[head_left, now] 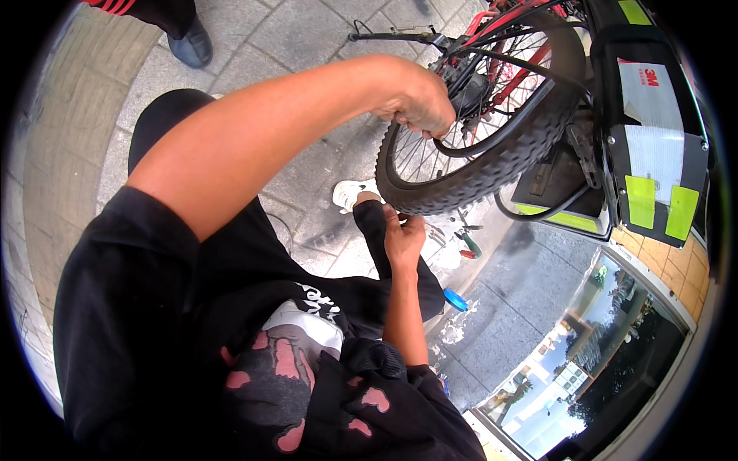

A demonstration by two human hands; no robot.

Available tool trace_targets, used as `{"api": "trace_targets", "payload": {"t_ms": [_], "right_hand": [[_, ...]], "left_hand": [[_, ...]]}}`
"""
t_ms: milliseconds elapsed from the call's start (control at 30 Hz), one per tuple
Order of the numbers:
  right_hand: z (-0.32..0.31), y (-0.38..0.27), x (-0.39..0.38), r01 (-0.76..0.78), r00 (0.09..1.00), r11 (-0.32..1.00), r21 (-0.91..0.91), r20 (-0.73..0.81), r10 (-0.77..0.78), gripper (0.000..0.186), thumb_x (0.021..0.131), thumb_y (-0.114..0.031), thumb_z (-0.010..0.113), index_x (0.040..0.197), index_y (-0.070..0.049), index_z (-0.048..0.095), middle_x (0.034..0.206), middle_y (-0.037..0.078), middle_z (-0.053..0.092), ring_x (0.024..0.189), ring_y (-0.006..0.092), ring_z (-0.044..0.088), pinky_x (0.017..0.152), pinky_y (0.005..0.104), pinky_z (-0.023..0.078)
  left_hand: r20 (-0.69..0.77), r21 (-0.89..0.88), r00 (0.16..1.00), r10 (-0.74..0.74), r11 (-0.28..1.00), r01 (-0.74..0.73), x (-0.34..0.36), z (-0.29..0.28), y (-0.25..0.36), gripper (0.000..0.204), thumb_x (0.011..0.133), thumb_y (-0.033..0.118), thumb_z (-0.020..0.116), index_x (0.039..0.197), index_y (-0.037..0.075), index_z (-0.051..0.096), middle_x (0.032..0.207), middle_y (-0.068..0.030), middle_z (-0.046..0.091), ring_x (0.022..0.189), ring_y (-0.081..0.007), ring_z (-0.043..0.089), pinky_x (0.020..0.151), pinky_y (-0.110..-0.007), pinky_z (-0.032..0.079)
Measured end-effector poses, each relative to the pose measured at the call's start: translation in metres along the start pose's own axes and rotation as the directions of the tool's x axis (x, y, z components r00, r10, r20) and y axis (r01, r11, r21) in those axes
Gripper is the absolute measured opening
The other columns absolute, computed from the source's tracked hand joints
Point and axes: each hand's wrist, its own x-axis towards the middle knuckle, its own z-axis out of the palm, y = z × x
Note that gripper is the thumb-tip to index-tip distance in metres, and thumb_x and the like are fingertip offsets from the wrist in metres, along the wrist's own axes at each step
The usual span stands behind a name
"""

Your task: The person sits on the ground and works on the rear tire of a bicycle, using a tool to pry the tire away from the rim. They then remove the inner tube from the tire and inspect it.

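A bicycle wheel with a knobbly black tyre (492,178) is in front of me, its spokes and silver rim showing. A black inner tube (503,142) loops out along the inside of the tyre. My left hand (421,100) reaches across at the wheel's near left side, fingers curled, and appears closed on the end of the visible tube loop. Below the tyre's lower edge, my right hand (404,240) has thumb and fingers pinched together, close against the rubber. Whatever sits between those fingertips is hidden. The red bicycle frame (511,83) rises behind the wheel.
A black box with yellow reflective patches (642,138) stands beside the wheel. Tools, including a green-and-red handled one (470,247), lie below the tyre near a blue lid (455,300). A kickstand (392,36), another person's dark shoe (191,48) and a reflecting glass pane (580,353) surround the area.
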Motion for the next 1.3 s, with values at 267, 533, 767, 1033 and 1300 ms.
{"api": "trace_targets", "payload": {"t_ms": [267,533,767,1033,1300], "right_hand": [[-0.065,-0.091,0.001,0.205,0.92,0.874,0.44,-0.39,-0.019,0.034,0.104,-0.023,0.065,0.126,0.003,0.063,0.075,-0.005,0.051,0.061,0.0024,0.04,0.053,0.0194,0.03],[-0.052,-0.041,-0.002,0.012,0.952,0.838,0.546,-0.262,0.157,0.033,0.105,-0.025,0.063,0.123,0.003,0.064,0.08,-0.004,0.055,0.065,0.0024,0.043,0.055,0.0194,0.034],[-0.036,-0.01,-0.017,-0.114,0.96,0.861,0.496,-0.168,0.224,0.029,0.104,-0.024,0.065,0.117,0.001,0.066,0.085,-0.005,0.059,0.066,0.0021,0.044,0.056,0.0185,0.036],[-0.026,0.022,-0.029,-0.154,0.965,0.896,0.417,-0.133,0.227,0.03,0.104,-0.021,0.065,0.119,0.004,0.066,0.087,-0.004,0.06,0.073,0.0033,0.049,0.066,0.0194,0.042],[-0.023,0.022,-0.033,-0.153,0.967,0.918,0.365,-0.135,0.215,0.032,0.103,-0.023,0.067,0.119,0.005,0.066,0.09,-0.002,0.063,0.077,0.0049,0.053,0.07,0.0204,0.046]], "left_hand": [[0.041,-0.011,0.999,-0.014,1.0,0.014,0.018,-0.002,-0.012,0.019,0.08,0.019,0.068,0.065,0.011,0.06,0.059,0.0016,0.044,0.051,-0.0141,0.032,0.048,-0.035,0.021],[0.017,-0.01,1.0,-0.022,1.0,0.023,0.012,0.0,-0.005,0.021,0.079,0.017,0.068,0.061,0.011,0.058,0.058,0.0012,0.044,0.05,-0.014,0.031,0.047,-0.035,0.02],[-0.001,0.018,1.0,-0.012,1.0,0.012,0.005,0.0,-0.002,0.022,0.079,0.014,0.064,0.06,0.01,0.054,0.058,-0.0001,0.043,0.05,-0.0145,0.03,0.048,-0.036,0.019],[0.01,-0.017,1.0,-0.009,1.0,0.009,0.006,0.001,-0.002,0.02,0.079,0.013,0.064,0.061,0.01,0.054,0.058,0.0001,0.042,0.05,-0.0142,0.03,0.048,-0.036,0.018],[0.023,-0.021,1.0,-0.009,1.0,0.009,0.006,0.0,-0.002,0.023,0.079,0.016,0.065,0.059,0.012,0.053,0.057,0.0009,0.042,0.05,-0.0137,0.03,0.047,-0.035,0.019]]}}
